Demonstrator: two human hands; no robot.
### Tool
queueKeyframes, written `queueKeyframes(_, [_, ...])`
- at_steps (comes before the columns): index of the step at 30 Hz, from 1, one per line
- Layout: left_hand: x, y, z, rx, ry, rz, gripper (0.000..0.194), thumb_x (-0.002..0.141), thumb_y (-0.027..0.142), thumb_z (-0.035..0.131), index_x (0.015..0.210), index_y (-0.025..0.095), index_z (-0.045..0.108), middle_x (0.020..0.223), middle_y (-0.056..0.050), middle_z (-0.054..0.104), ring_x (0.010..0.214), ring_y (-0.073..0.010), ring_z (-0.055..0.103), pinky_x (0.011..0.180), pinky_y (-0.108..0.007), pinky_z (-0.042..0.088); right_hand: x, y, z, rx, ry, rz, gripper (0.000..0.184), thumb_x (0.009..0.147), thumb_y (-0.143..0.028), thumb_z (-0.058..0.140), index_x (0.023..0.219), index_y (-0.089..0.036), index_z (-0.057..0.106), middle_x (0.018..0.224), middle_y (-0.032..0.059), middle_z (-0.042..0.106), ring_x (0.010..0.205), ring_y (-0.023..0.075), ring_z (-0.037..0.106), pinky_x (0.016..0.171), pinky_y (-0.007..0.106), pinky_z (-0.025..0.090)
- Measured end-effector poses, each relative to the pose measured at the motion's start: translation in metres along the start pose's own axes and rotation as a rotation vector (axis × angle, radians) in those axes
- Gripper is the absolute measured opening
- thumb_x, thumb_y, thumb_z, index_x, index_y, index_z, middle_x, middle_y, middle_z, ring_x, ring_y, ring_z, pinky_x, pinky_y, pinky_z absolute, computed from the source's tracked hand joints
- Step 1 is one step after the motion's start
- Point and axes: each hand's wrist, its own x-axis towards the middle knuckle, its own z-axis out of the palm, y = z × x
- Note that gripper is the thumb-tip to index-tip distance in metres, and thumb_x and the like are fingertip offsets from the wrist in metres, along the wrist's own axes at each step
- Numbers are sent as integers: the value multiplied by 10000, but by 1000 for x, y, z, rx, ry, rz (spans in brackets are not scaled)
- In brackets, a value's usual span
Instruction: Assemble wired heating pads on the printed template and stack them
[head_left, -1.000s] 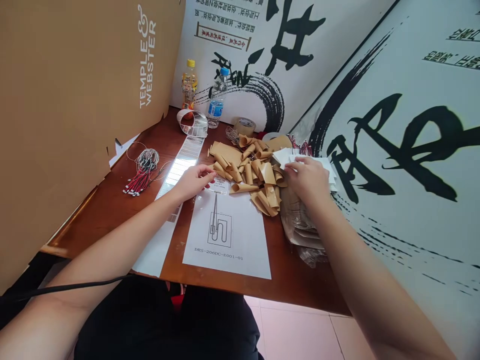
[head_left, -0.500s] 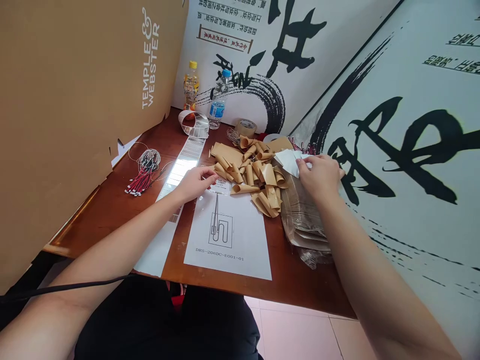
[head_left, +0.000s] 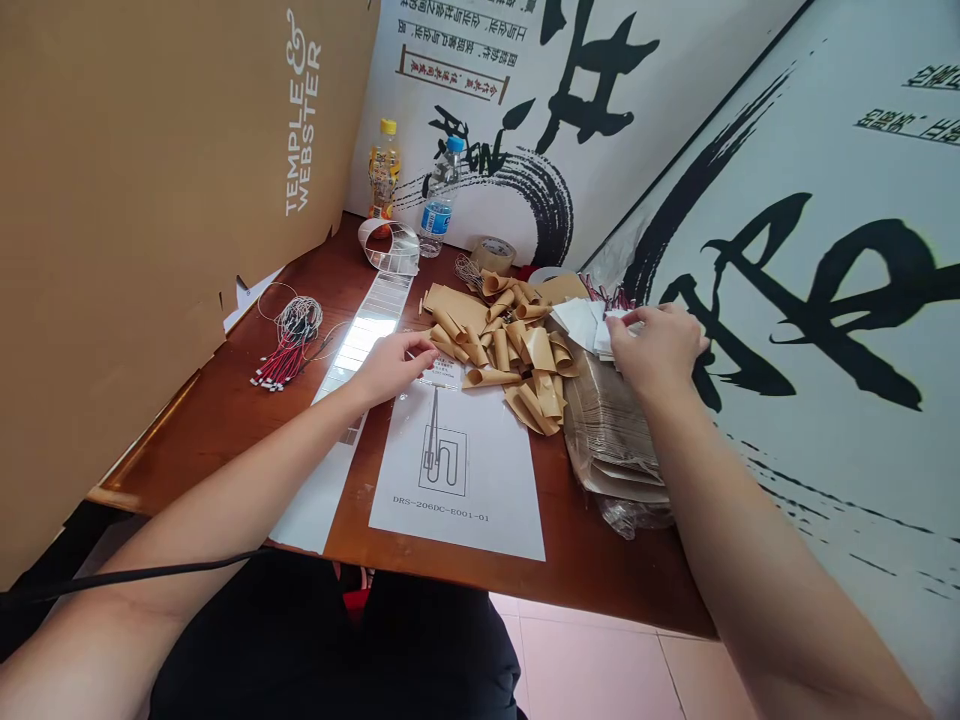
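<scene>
Head view looked down on a wooden bench (head_left: 600,570), with a printed sheet (head_left: 457,470) marked "DRS-206DC-E001-01" as the landmark near its front edge. Far left of the sheet stood a tan cardboard panel (head_left: 150,250), and nearer the sheet lay a bundle of red-and-white wires (head_left: 286,350). A long strip of clear labels (head_left: 367,340) ran just beside the sheet's left edge. The left hand (head_left: 394,368) rested at the sheet's top left corner, curled beside a small clear label (head_left: 442,372); whether it gripped that label could not be told. Beyond the sheet stood an orange-capped drink bottle (head_left: 384,170), a water bottle (head_left: 439,200) and a roll of tape (head_left: 493,255). A heap of curled tan paper pieces (head_left: 502,345) lay just past the sheet's top edge. Right of the sheet, the right hand (head_left: 658,350) appeared to pinch white paper slips (head_left: 577,322) above a stack of bagged flat pieces (head_left: 611,430). The hands were well apart. The loose slips could have slid off the slippery bag if the pinch loosened, and a careless reach across the sheet could have scattered the curled pieces.
</scene>
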Motion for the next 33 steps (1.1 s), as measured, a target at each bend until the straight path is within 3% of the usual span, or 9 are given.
queueKeyframes(6, [1, -1, -1, 23, -1, 19, 200, 913, 347, 607, 915, 175, 711, 862, -47, 752, 735, -148, 662, 711, -290, 534, 5, -2, 14, -6, -37, -92, 320, 877, -447, 556, 935, -205, 757, 1141, 164, 661, 1120, 379, 535, 915, 540, 392])
queueKeyframes(10, [0, 1, -2, 44, 3, 28, 203, 915, 348, 604, 919, 177, 714, 875, -47, 755, 733, -151, 656, 724, -303, 523, 4, -1, 12, -59, -51, -32, 473, 858, -556, 608, 1120, -179, 725, 1218, 193, 628, 1127, 388, 514, 917, 538, 399])
queueKeyframes(14, [-1, 3, -2, 65, 0, 37, 195, 913, 341, 608, 915, 179, 717, 867, -44, 754, 731, -154, 653, 721, -303, 508, 0, -2, 3, -113, -96, 1, 497, 873, -442, 601, 1266, -147, 678, 1295, 226, 596, 1120, 364, 520, 870, 473, 397])
queueKeyframes(22, [-1, 3, -2, 96, -6, 61, 187, 910, 333, 604, 909, 186, 720, 866, -39, 752, 741, -157, 650, 721, -297, 498, -3, 5, -9, -142, -56, -36, 384, 898, -259, 523, 1205, -168, 734, 1220, 229, 646, 1001, 327, 556, 757, 431, 362])
queueKeyframes(30, [-1, 3, -3, 138, -9, 85, 197, 912, 344, 598, 894, 191, 721, 853, -34, 747, 757, -166, 647, 720, -298, 486, -6, 10, -11, -162, -36, -34, 350, 953, -348, 533, 1081, -142, 785, 1186, 233, 665, 1037, 351, 554, 764, 436, 331])
queueKeyframes(33, [-2, 3, -2, 159, -10, 92, 193, 912, 336, 601, 892, 190, 724, 852, -38, 751, 770, -173, 647, 724, -302, 479, -1, 10, -8, -146, -34, -15, 336, 938, -292, 532, 1103, -116, 767, 1197, 240, 662, 1016, 332, 554, 760, 425, 324])
